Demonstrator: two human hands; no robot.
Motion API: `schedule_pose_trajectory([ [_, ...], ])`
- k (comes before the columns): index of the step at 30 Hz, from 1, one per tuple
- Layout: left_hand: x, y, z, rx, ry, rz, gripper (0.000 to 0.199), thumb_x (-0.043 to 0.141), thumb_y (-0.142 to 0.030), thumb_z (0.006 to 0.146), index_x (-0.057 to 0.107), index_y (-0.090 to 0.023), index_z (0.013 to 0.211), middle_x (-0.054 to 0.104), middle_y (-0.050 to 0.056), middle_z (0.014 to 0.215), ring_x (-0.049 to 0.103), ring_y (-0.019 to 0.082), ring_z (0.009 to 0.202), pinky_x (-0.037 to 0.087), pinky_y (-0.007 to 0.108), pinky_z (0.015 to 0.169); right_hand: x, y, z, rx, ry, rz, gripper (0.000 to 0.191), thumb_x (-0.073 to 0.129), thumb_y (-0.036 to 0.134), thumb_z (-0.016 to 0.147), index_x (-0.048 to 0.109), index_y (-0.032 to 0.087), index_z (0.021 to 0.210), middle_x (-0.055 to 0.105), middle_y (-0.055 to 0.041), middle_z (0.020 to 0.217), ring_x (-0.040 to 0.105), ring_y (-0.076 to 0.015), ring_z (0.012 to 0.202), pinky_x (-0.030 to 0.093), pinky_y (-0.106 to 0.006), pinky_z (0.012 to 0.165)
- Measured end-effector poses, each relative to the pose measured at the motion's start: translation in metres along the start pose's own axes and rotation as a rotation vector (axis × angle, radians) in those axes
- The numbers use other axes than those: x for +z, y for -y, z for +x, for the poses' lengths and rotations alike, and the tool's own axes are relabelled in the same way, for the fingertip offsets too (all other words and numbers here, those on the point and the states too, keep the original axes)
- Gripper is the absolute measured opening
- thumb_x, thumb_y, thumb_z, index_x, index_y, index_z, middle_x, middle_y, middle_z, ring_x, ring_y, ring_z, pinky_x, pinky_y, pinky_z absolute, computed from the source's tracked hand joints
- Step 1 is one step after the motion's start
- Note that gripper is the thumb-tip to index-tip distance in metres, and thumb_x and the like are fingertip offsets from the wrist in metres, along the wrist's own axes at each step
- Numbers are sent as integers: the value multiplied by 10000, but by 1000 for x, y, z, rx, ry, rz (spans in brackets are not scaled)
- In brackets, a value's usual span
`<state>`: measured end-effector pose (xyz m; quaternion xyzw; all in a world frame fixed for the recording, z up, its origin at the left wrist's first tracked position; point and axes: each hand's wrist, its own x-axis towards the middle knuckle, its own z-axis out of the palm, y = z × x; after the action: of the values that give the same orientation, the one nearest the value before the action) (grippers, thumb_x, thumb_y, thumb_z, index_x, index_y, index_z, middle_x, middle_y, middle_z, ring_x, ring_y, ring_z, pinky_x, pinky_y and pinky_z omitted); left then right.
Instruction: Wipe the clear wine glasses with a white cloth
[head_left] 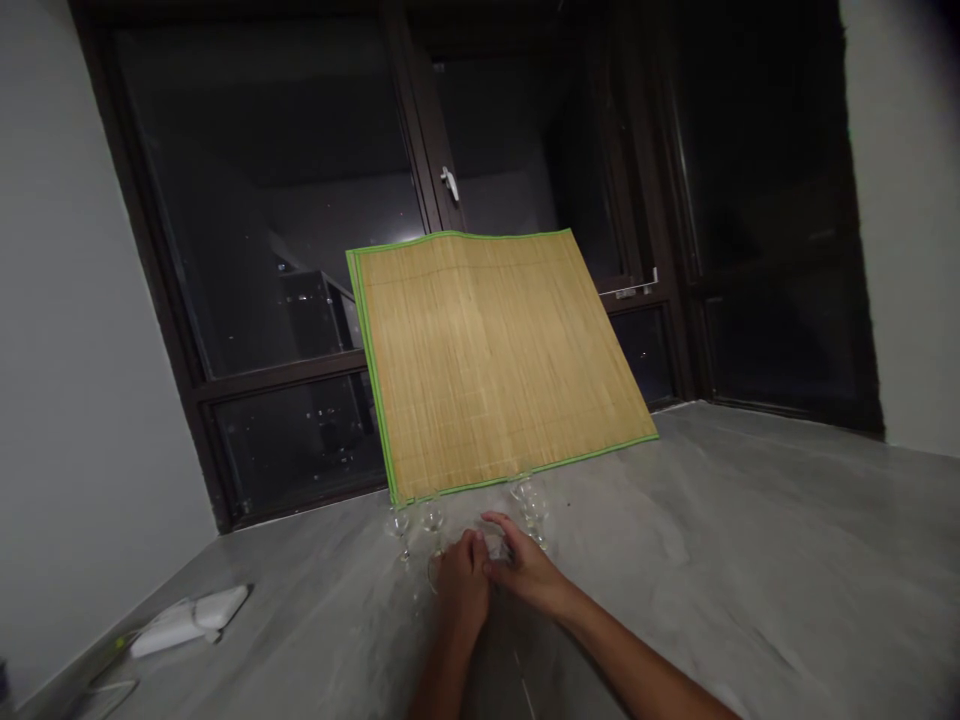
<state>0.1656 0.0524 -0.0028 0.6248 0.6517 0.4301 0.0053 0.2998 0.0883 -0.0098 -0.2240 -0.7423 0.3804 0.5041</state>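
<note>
Low in the head view, my left hand [463, 580] is closed with its fingers curled in. A clear rounded edge, like a glass foot or rim, shows at its left side. My right hand [525, 568] curves its thumb and fingers around a clear glass [495, 546] between the two hands, whose fingertips nearly meet. The glass's full shape is hidden by the fingers. Two small clear stemmed glasses, one [398, 524] farther left and another [433, 518] nearer, stand beyond my left hand. More stemmed glassware [532, 502] stands just behind my right hand, overlapping in view.
A folded bamboo mat [495, 360] with green edging leans against the dark window [277, 200] behind the glasses. On the grey marbled surface [720, 560], a white object with a cord [191, 620] lies at the left. Walls rise on both sides.
</note>
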Motion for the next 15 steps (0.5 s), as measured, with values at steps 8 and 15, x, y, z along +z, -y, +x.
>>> schedule_pose_trajectory([
  [8, 8, 10, 8, 16, -72, -316, 425, 353, -461, 962, 583, -212, 706, 620, 31, 671, 545, 194, 664, 345, 288, 643, 1, 11, 5, 113, -73, 263, 532, 695, 337, 755, 500, 216, 1235, 625, 10, 825, 591, -159, 706, 482, -262, 616],
  [15, 6, 18, 8, -22, -123, -541, 508, 388, -611, 921, 647, -198, 780, 557, 3, 646, 498, 178, 649, 366, 283, 640, -10, 32, 5, 36, -255, 225, 442, 632, 418, 816, 525, 192, 1181, 646, -21, 843, 606, -180, 740, 481, -269, 629],
])
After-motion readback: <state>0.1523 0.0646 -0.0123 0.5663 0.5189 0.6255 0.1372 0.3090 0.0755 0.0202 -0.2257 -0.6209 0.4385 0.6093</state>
